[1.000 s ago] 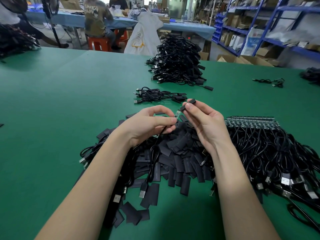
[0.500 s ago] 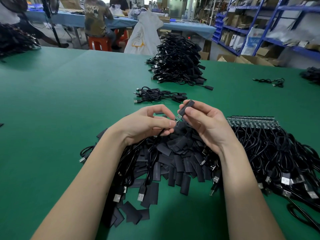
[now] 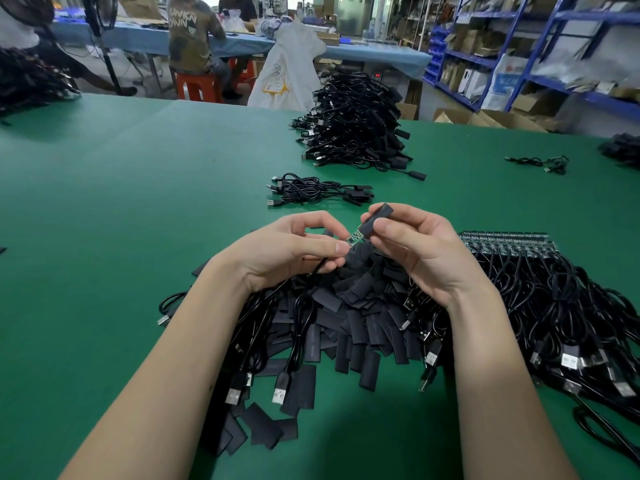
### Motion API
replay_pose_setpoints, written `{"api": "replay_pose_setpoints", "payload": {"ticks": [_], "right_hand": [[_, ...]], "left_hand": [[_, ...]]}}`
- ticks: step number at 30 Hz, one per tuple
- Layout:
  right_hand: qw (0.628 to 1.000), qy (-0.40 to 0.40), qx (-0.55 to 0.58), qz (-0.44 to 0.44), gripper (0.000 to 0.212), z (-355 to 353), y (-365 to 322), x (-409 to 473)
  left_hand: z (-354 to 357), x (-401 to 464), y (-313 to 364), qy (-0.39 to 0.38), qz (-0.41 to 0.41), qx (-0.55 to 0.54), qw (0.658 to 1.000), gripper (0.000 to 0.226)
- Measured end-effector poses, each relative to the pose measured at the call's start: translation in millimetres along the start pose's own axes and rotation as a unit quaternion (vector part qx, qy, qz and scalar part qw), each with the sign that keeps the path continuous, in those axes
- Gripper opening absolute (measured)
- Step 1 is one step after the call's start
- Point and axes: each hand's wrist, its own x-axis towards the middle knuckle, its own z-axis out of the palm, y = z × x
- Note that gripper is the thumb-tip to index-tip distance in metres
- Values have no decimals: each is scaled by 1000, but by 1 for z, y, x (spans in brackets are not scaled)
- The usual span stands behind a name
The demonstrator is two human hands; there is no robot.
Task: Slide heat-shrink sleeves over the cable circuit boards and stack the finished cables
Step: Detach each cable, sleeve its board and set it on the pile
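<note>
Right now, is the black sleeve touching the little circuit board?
Touching. In the head view, the right hand holds the sleeve with its lower end already over the circuit board, which the left hand pinches.

Assembly workshop, probably a factory floor: cable piles (image 3: 353, 129) heaped on green bench (image 3: 138, 188); stocked shelving (image 3: 519, 53) behind.

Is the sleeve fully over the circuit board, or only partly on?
Partly on. The sleeve pinched by the right hand leaves the circuit board exposed toward the left hand.
</note>
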Motion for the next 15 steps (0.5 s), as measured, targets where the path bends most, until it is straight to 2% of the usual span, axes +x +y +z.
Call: {"api": "replay_pose_setpoints", "payload": {"ticks": [7, 15], "right_hand": [[999, 2, -23, -28, 16, 5, 2, 1], [999, -26, 6, 32, 17, 4, 4, -1]], "left_hand": [[2, 1, 0, -1, 9, 4, 1000, 18], [2, 1, 0, -15, 11, 14, 1000, 15]]}}
